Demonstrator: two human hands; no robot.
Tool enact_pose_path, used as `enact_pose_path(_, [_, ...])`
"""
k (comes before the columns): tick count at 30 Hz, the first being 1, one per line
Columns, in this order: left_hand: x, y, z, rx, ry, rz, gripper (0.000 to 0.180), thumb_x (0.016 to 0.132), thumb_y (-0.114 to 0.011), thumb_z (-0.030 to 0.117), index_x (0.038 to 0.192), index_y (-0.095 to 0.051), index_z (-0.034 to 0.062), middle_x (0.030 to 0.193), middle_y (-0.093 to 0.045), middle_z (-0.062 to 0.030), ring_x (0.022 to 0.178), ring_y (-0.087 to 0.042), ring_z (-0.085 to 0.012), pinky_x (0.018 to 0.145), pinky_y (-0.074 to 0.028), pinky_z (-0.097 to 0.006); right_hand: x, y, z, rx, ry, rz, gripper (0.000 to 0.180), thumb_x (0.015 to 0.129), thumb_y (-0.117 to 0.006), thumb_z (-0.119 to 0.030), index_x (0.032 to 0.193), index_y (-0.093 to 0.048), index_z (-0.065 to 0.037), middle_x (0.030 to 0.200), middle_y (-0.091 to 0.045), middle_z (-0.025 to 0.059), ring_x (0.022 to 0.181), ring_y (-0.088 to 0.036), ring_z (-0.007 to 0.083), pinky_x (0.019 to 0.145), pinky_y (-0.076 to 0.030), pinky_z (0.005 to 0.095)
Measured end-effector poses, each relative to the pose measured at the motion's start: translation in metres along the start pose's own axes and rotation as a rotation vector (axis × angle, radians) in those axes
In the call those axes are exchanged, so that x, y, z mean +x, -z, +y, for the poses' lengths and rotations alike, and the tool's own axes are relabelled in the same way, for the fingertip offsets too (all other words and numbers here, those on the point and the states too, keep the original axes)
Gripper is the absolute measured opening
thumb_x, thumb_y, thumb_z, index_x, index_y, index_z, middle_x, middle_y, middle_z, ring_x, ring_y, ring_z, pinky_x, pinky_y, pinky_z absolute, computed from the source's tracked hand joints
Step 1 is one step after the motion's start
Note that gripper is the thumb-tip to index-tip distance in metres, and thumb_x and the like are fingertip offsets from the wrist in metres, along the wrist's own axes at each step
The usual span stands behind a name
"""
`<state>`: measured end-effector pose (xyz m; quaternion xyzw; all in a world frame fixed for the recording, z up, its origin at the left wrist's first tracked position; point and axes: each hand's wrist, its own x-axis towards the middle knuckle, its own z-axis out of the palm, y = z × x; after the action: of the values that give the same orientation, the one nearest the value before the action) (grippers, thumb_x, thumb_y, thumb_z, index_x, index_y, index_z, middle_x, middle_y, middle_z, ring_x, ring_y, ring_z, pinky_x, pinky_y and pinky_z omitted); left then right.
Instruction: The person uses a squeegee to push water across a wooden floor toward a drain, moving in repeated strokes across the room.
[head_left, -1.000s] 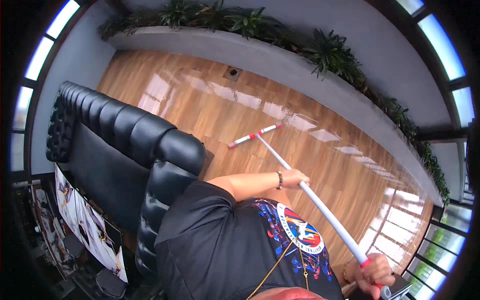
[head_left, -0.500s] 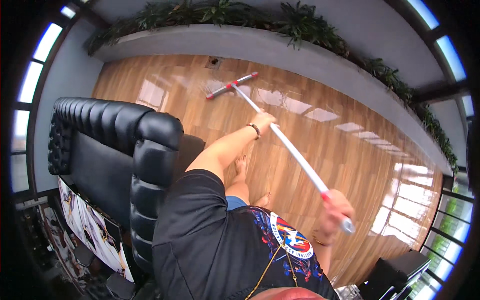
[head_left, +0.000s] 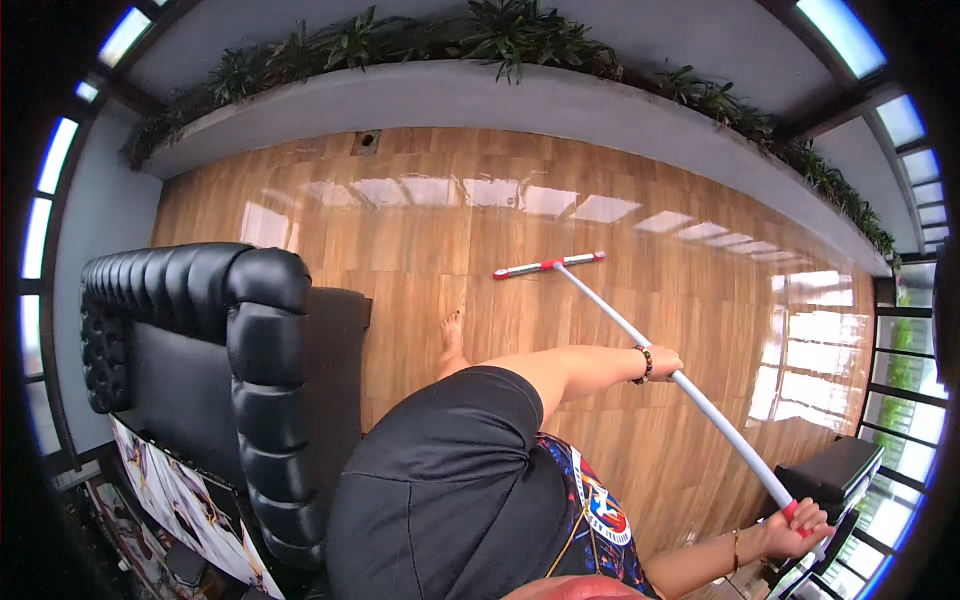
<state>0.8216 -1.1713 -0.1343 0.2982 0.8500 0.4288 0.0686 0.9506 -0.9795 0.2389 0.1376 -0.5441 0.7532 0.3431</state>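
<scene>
A floor squeegee with a long white pole (head_left: 730,440) slants across the view from upper left to lower right. Its wide red and grey head (head_left: 550,266) rests on the shiny wood-look floor (head_left: 420,220). My left hand (head_left: 661,362), with a beaded bracelet at the wrist, is closed around the middle of the pole. Farther down, my right hand (head_left: 795,528) grips the red section close to the pole's top end. One of my bare feet (head_left: 453,335) shows on the floor left of the squeegee.
A black tufted sofa (head_left: 265,330) stands at the left, with a marble-patterned tabletop (head_left: 190,490) beside it. Along the far side runs a grey planter wall (head_left: 440,85) holding green plants (head_left: 500,35). Near it is a floor drain (head_left: 367,142). A black seat (head_left: 830,465) sits at the right.
The squeegee head has been pulled from the far floor, near the drain, back toward me and to the right. Both hands have shifted right and nearer, still gripping the pole.
</scene>
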Motion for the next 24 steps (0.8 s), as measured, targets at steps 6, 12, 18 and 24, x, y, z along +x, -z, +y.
enact_pose_path(6, [0.011, 0.078, -0.112, 0.076, 0.179, 0.196, 0.007, 0.072, -0.065, 0.019, 0.077, -0.067, 0.0139, 0.082, -0.066, -0.0103, 0.082, -0.064, -0.0300, 0.069, -0.051, -0.042, 0.024, -0.054, 0.117, 0.118, -0.075, -0.018, 0.042, 0.097, -0.043, -0.026, 0.058, -0.031, -0.016, 0.051, -0.026, -0.0042, 0.040, -0.021, 0.0065, 0.044, -0.018, 0.0235])
enact_pose_path(12, [-0.055, 0.198, -0.238, 0.164, 0.346, 0.344, 0.013, 0.080, -0.058, 0.022, 0.076, -0.068, 0.0134, 0.080, -0.066, -0.0089, 0.085, -0.063, -0.0279, 0.076, -0.046, -0.041, 0.004, -0.178, 0.244, 0.211, -0.163, -0.098, 0.038, 0.097, -0.042, -0.023, 0.062, -0.032, -0.015, 0.051, -0.028, -0.0040, 0.040, -0.022, 0.0063, 0.043, -0.018, 0.0232])
enact_pose_path(18, [-0.150, 0.291, -0.333, 0.208, 0.414, 0.637, 0.019, 0.084, -0.055, 0.025, 0.073, -0.064, 0.0119, 0.077, -0.065, -0.0080, 0.083, -0.061, -0.0274, 0.076, -0.043, -0.041, -0.020, -0.327, 0.318, 0.364, -0.312, -0.172, 0.038, 0.096, -0.045, -0.023, 0.061, -0.032, -0.016, 0.052, -0.028, -0.0042, 0.040, -0.022, 0.0065, 0.043, -0.019, 0.0233])
enact_pose_path(24, [-0.235, 0.344, -0.376, 0.201, 0.456, 0.739, 0.018, 0.083, -0.056, 0.019, 0.070, -0.061, 0.0091, 0.076, -0.063, -0.0110, 0.083, -0.058, -0.0316, 0.076, -0.042, -0.043, -0.073, -0.404, 0.354, 0.324, -0.346, -0.265, 0.039, 0.096, -0.045, -0.025, 0.059, -0.034, -0.015, 0.052, -0.031, -0.0038, 0.038, -0.026, 0.0062, 0.042, -0.024, 0.0218])
